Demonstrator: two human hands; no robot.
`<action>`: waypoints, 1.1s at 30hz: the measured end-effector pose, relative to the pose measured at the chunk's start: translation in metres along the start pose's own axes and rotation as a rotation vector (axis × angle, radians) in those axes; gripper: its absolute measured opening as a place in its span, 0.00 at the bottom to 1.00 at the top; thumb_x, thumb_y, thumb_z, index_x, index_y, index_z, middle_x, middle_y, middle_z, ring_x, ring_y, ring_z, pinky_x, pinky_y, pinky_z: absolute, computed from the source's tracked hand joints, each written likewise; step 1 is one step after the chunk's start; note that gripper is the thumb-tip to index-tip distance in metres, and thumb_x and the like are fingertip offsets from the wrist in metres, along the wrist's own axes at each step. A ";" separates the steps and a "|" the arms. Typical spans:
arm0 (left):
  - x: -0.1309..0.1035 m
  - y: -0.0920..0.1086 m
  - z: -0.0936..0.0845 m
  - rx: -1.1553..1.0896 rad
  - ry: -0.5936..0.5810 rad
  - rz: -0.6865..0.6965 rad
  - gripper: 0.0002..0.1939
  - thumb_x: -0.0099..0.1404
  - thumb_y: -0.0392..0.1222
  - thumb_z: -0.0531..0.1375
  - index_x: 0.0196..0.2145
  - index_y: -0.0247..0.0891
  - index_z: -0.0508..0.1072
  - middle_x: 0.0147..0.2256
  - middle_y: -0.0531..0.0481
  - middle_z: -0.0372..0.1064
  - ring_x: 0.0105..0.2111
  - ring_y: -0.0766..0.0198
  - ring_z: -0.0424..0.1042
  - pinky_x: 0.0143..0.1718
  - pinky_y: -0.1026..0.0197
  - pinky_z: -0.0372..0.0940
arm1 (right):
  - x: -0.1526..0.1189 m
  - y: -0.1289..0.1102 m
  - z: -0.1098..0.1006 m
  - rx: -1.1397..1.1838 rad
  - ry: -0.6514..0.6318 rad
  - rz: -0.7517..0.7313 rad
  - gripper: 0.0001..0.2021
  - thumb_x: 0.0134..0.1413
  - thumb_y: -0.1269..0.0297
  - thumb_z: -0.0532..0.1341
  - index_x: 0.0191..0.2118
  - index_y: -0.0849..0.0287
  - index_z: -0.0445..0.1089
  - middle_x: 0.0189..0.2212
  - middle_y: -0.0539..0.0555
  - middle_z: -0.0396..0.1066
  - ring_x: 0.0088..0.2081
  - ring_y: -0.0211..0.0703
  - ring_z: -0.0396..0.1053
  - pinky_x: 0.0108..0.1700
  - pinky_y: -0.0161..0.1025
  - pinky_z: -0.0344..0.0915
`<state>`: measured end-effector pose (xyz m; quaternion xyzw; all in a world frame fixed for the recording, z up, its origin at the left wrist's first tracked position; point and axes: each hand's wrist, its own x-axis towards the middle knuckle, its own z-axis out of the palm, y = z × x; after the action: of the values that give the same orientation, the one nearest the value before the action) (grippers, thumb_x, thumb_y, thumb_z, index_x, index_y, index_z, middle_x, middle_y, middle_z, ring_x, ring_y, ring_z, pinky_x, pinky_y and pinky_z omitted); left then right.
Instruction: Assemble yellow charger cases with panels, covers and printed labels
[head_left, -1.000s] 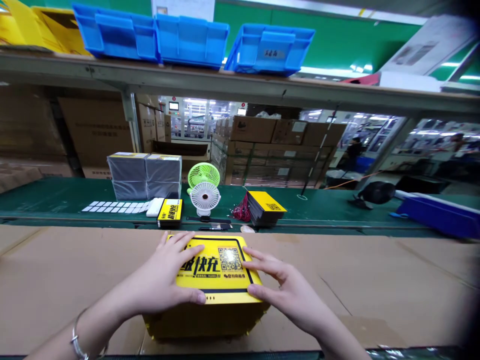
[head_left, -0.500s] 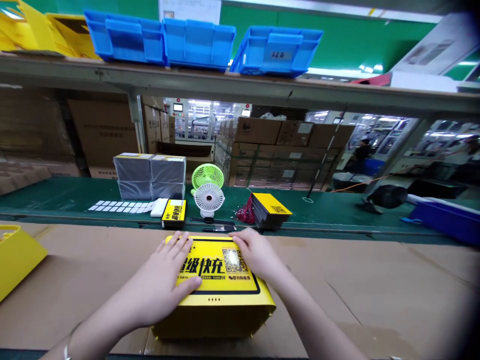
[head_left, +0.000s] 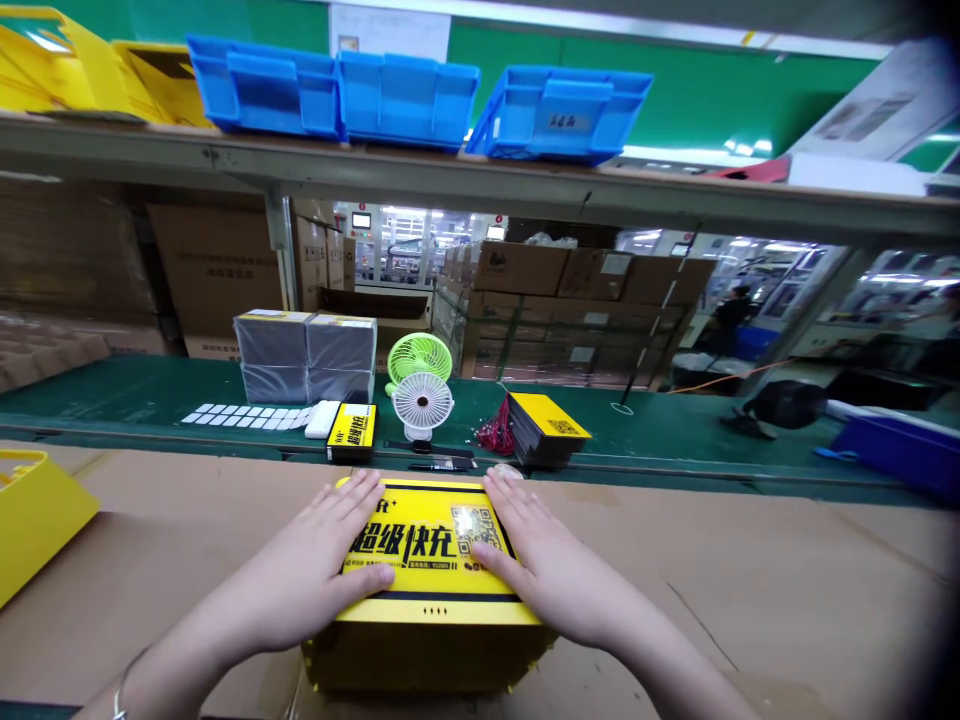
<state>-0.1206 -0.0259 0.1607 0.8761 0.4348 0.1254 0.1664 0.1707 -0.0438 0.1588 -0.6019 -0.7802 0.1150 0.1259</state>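
A yellow casing (head_left: 420,608) with a black-bordered label, large black characters and a QR code stands on the cardboard-covered bench in front of me. My left hand (head_left: 330,555) lies flat on the left part of its top, fingers stretched toward the far edge. On the right part rests my right hand (head_left: 544,560), fingers out and its thumb by the QR code. Both palms cover the label's side borders. The casing's near side is dark and shadowed.
Behind the casing are a white fan (head_left: 422,402), a green fan (head_left: 418,358), a stack of yellow-topped sheets (head_left: 551,425), red wires (head_left: 496,430) and a small yellow box (head_left: 351,430). Another yellow casing (head_left: 41,520) sits at left. Blue bins (head_left: 409,100) line the overhead shelf.
My right hand has turned from gripping the far right corner to lying flat on the top's right side. My left hand stays on the left. The view has tilted slightly.
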 end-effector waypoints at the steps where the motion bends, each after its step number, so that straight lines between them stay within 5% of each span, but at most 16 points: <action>1: 0.003 0.005 0.004 0.025 0.017 0.005 0.37 0.63 0.63 0.47 0.63 0.46 0.40 0.65 0.50 0.31 0.64 0.53 0.34 0.63 0.45 0.37 | 0.001 -0.006 0.004 -0.016 0.014 -0.009 0.38 0.57 0.40 0.47 0.65 0.60 0.39 0.64 0.53 0.30 0.64 0.54 0.31 0.64 0.53 0.37; 8: 0.026 0.036 0.015 0.035 -0.034 0.133 0.41 0.60 0.65 0.49 0.64 0.44 0.38 0.64 0.47 0.33 0.63 0.51 0.35 0.62 0.43 0.37 | 0.008 -0.055 0.011 -0.026 -0.104 -0.272 0.34 0.61 0.46 0.45 0.65 0.62 0.38 0.64 0.54 0.29 0.64 0.50 0.30 0.64 0.51 0.36; 14: 0.000 0.003 -0.002 -0.037 -0.032 0.017 0.38 0.61 0.64 0.50 0.63 0.50 0.42 0.65 0.54 0.33 0.64 0.55 0.34 0.63 0.45 0.35 | -0.010 -0.005 -0.006 0.107 -0.103 -0.147 0.38 0.54 0.42 0.54 0.65 0.50 0.39 0.65 0.49 0.33 0.64 0.51 0.32 0.64 0.53 0.34; 20: -0.018 -0.013 0.002 -0.225 -0.033 -0.101 0.37 0.62 0.61 0.51 0.63 0.53 0.38 0.65 0.57 0.26 0.64 0.57 0.28 0.63 0.47 0.35 | -0.004 0.039 -0.010 0.436 -0.072 -0.082 0.50 0.36 0.48 0.70 0.64 0.49 0.45 0.64 0.54 0.39 0.64 0.56 0.39 0.62 0.54 0.43; 24: -0.016 -0.010 0.005 -0.278 -0.015 -0.093 0.37 0.62 0.61 0.52 0.63 0.52 0.40 0.65 0.56 0.27 0.64 0.56 0.28 0.63 0.46 0.35 | 0.032 0.037 -0.001 0.580 0.060 -0.004 0.28 0.43 0.49 0.66 0.50 0.57 0.69 0.51 0.58 0.65 0.48 0.52 0.66 0.49 0.45 0.65; 28: -0.016 -0.010 0.007 -0.317 0.016 -0.091 0.36 0.62 0.60 0.52 0.63 0.52 0.42 0.65 0.55 0.28 0.64 0.54 0.28 0.62 0.43 0.34 | 0.055 0.029 0.014 0.559 0.184 0.077 0.21 0.53 0.48 0.57 0.33 0.62 0.76 0.33 0.58 0.72 0.37 0.50 0.70 0.40 0.43 0.67; 31: -0.018 -0.013 0.013 -0.382 0.049 -0.108 0.32 0.64 0.58 0.51 0.63 0.54 0.44 0.65 0.58 0.30 0.64 0.56 0.28 0.63 0.44 0.33 | 0.044 0.024 0.020 0.558 0.218 0.123 0.21 0.56 0.49 0.54 0.47 0.59 0.71 0.43 0.59 0.70 0.43 0.51 0.68 0.44 0.44 0.66; 33: -0.020 -0.015 0.019 -0.450 0.098 -0.113 0.28 0.66 0.55 0.49 0.62 0.56 0.47 0.65 0.62 0.32 0.64 0.59 0.29 0.63 0.47 0.31 | 0.025 0.024 0.019 0.546 0.241 0.145 0.28 0.54 0.50 0.56 0.60 0.52 0.57 0.54 0.57 0.62 0.51 0.51 0.63 0.49 0.45 0.64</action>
<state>-0.1363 -0.0373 0.1360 0.7841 0.4517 0.2522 0.3428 0.1795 -0.0141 0.1345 -0.6091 -0.6552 0.2568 0.3658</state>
